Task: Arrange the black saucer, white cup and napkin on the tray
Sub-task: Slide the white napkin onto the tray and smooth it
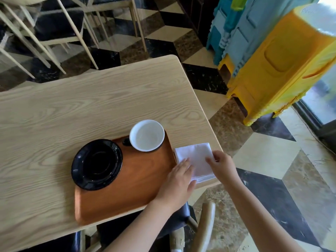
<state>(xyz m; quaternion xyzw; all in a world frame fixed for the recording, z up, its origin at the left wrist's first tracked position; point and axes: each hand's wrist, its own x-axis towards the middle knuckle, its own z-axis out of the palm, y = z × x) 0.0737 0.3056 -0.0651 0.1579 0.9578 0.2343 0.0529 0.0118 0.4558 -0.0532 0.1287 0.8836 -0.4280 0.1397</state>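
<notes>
A brown wooden tray [138, 180] lies near the table's front edge. On its left end rests the black saucer [97, 164], partly over the rim. The white cup [147, 135], black outside with a dark handle, stands at the tray's far right corner. The folded white napkin [195, 158] lies on the table just right of the tray. My left hand [179, 180] lies flat with its fingertips on the napkin's left part. My right hand [221, 164] pinches the napkin's right edge.
The light wooden table [81, 106] ends close to the napkin's right side. Stacked yellow and blue plastic stools [276, 66] stand on the patterned floor to the right. Chairs [54, 30] stand beyond the table, and one chair [205, 224] is below my arms.
</notes>
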